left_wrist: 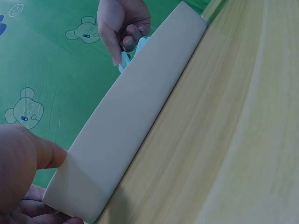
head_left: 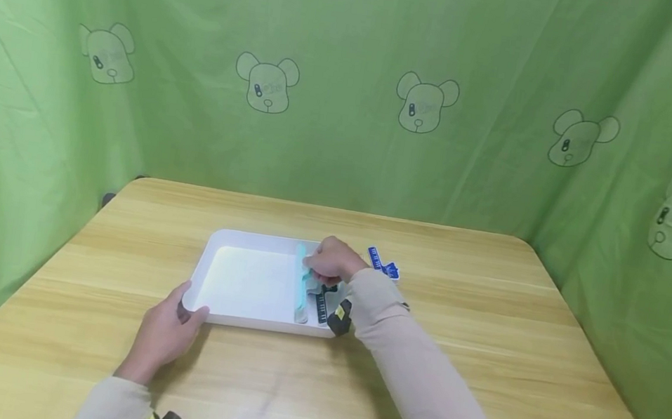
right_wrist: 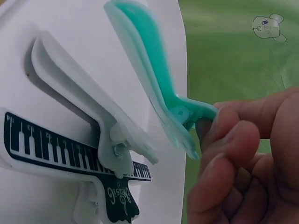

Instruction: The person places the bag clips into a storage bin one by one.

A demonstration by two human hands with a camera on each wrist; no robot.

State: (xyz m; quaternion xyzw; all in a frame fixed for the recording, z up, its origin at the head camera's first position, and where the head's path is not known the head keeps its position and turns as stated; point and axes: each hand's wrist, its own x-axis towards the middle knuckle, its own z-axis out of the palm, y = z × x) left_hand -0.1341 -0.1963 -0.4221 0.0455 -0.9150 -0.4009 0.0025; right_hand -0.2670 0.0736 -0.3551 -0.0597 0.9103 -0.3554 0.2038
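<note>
My right hand [head_left: 332, 260] pinches a teal plastic clip [right_wrist: 154, 60] by its handle end, over the right part of a white tray [head_left: 250, 283]. Beside the teal clip lies a white clip [right_wrist: 70, 79] of similar shape. A black-and-white clip [right_wrist: 51, 149] with a piano-key pattern and the word "Music" lies partly beneath the white one. At the tray's near left corner, my left hand [head_left: 167, 332] grips the wall between thumb and fingers. The left wrist view shows the tray's outer side [left_wrist: 126, 112] and a bit of the teal clip [left_wrist: 125, 60].
A blue clip [head_left: 381, 261] with piano keys lies on the wooden table [head_left: 482, 356], just right of the tray and close to my right forearm. Green curtains [head_left: 331, 152] with mouse-face prints stand behind the table and at both sides.
</note>
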